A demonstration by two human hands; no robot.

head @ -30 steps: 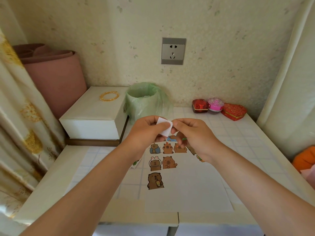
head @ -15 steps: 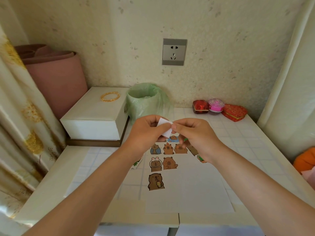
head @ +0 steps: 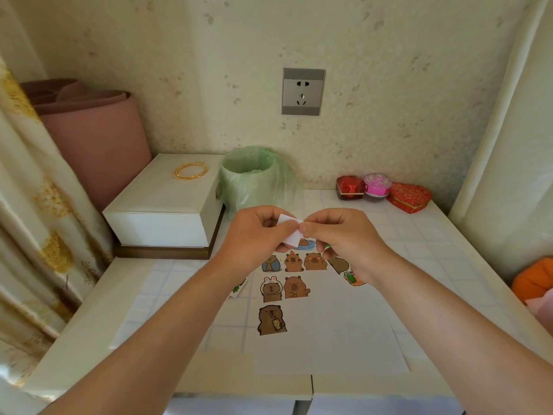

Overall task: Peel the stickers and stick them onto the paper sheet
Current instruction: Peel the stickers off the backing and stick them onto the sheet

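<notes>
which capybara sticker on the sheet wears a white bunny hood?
The left sticker of the middle row, directly above the lone bottom sticker; no other has a white hood.

The white slip [head: 289,232] pinched between the left hand [head: 254,235] and right hand [head: 344,238] showed only its blank side, so its print stayed hidden. The right hand covered parts of a brown sticker [head: 338,264] and a green-and-orange sticker [head: 351,278] on the paper sheet [head: 344,339]. The left forearm hid most of a green-printed scrap [head: 239,287], and the picture's right edge cut off an orange object [head: 532,280].
</notes>
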